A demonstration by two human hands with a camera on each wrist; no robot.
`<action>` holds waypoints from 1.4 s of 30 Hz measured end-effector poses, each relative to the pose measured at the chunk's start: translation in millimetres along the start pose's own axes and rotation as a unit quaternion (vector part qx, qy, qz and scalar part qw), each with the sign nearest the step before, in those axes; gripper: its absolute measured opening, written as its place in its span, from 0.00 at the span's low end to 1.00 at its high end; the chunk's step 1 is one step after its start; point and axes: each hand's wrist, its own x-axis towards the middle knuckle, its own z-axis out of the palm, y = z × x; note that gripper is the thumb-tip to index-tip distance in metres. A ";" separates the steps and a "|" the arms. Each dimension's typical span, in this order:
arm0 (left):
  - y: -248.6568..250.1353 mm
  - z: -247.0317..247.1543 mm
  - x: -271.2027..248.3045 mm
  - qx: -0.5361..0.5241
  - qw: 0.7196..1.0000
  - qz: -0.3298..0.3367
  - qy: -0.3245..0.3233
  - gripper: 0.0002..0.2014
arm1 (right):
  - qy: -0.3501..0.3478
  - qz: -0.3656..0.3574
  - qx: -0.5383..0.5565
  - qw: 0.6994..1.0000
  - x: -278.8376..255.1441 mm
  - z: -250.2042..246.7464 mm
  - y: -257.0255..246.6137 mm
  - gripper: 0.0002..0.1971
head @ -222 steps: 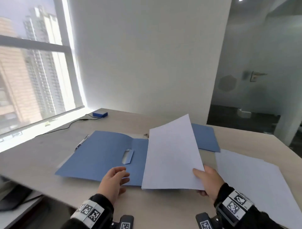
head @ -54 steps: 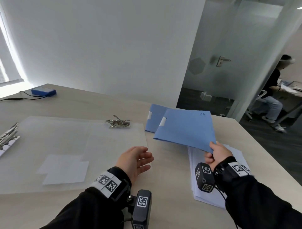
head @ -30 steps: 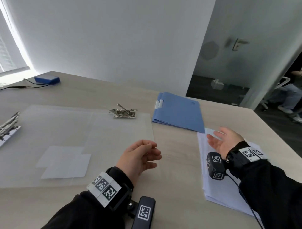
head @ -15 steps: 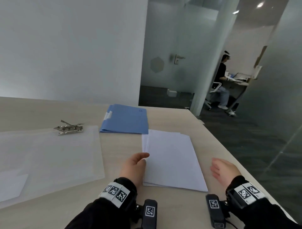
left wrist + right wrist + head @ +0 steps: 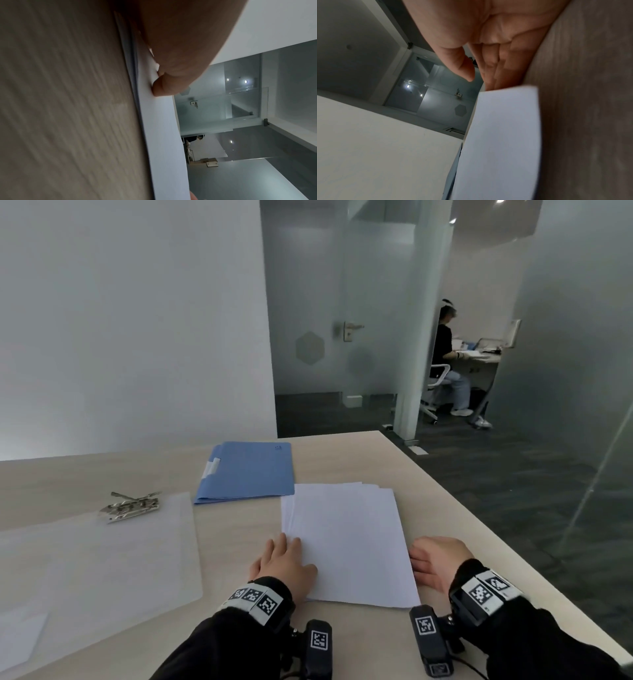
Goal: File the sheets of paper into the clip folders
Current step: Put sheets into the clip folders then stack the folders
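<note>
A stack of white paper sheets (image 5: pixel 346 542) lies on the table in front of me. My left hand (image 5: pixel 282 559) rests flat on the stack's left edge, and the thumb presses the top sheet (image 5: pixel 159 121) in the left wrist view. My right hand (image 5: pixel 433 561) lies against the stack's right edge (image 5: pixel 501 135) with straight fingers (image 5: pixel 494 70), holding nothing. Two closed blue folders (image 5: pixel 248 470) lie stacked just beyond the paper. An open clear clip folder (image 5: pixel 102 559) with a metal clip (image 5: pixel 132 505) lies to the left.
The table's right edge (image 5: pixel 479 529) runs close to my right hand, with dark floor beyond it. A small white sheet (image 5: pixel 20 638) lies on the clear folder at the far left. A person sits at a desk (image 5: pixel 448 364) behind the glass partition.
The right hand laid the blue folder on the other one and let go. Both hands then came down to the sides of the paper stack, the left touching it.
</note>
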 end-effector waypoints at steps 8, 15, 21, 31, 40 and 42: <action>0.9 0.7 0.9 0.005 1.000 -0.014 -0.013 0.37 | -0.009 -0.031 -0.064 0.997 5.1 -1.7 1.4 0.08; 0.9 -0.1 0.2 -0.003 1.000 -0.012 -0.019 0.39 | -0.003 -0.058 -0.118 0.991 15.5 -4.8 3.0 0.14; 0.3 0.5 0.0 0.002 1.000 -0.004 -0.028 0.36 | -0.024 -0.054 -0.136 0.989 19.5 -7.2 4.1 0.11; -0.1 -0.2 -1.9 -0.001 0.999 -0.002 -0.032 0.36 | -0.042 -0.061 -0.133 0.988 19.6 -8.1 6.7 0.04; -2.9 3.2 3.3 -0.005 1.000 -0.008 -0.013 0.40 | -0.011 -0.070 -0.101 0.992 13.7 -12.2 11.5 0.04; -3.9 3.4 2.7 -0.015 1.000 -0.011 -0.006 0.41 | 0.001 -0.075 -0.078 0.994 8.6 -15.4 11.1 0.05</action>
